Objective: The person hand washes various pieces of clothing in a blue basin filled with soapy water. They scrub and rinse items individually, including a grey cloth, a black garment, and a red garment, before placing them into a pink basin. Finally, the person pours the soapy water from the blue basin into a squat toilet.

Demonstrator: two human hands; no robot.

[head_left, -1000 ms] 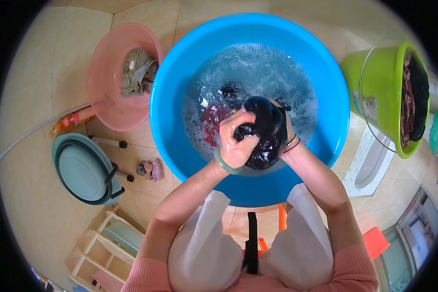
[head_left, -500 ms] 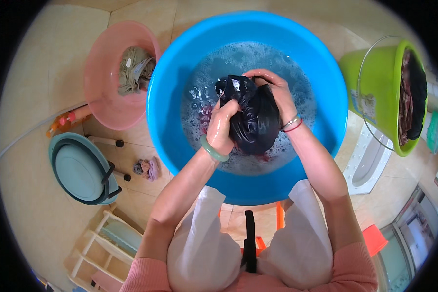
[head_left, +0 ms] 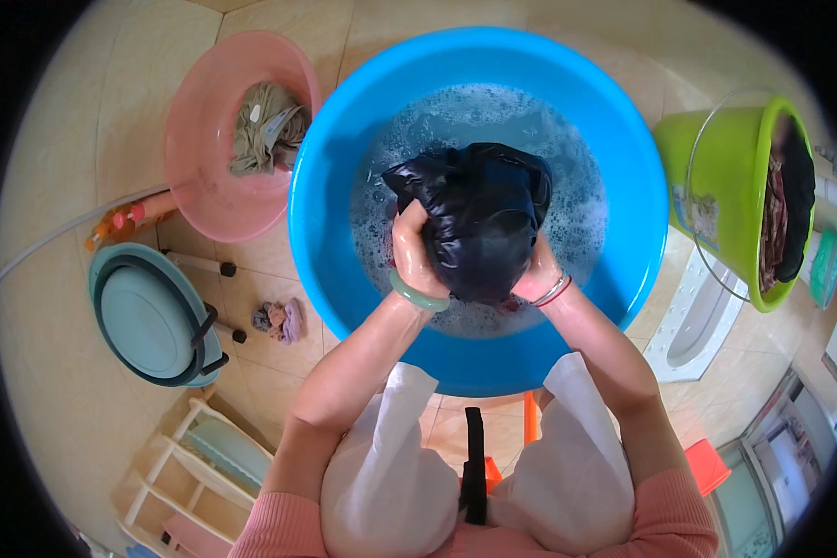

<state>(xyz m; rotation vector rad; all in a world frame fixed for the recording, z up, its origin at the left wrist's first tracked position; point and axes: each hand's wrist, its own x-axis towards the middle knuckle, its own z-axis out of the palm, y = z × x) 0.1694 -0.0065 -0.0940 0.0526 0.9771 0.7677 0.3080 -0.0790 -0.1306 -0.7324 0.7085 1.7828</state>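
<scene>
pale tiles cover the floor (head_left: 270, 377) around the wash place. nearest, the person's white-covered knees (head_left: 386, 465) come up by the near rim of a big blue basin (head_left: 640, 270). inside, soapy water (head_left: 567, 223) with foam on it covers the bottom, and a bit of dark red cloth (head_left: 509, 304) shows near the middle of the basin's near side.

a wet black cloth (head_left: 479, 228), bunched into a rounded lump, is between the two hands, over the middle of the basin. the left hand (head_left: 415, 253), wearing a green bangle (head_left: 418, 292), is clamped on its lower left side, thumb up; the right hand (head_left: 536, 274) is clamped on its lower right, its fingers mostly hidden. whether the lump touches the water i cannot tell.

left of the basin's near rim is a teal tub (head_left: 149, 321), with small crumpled fabrics (head_left: 280, 321) on the tiles between them. farther off, beside the far left rim, a pink basin (head_left: 193, 172) has a grey-green garment (head_left: 262, 130) against its right wall. beside the right rim, a lime bucket (head_left: 716, 172) holds reddish-brown and black clothes (head_left: 774, 219).
</scene>
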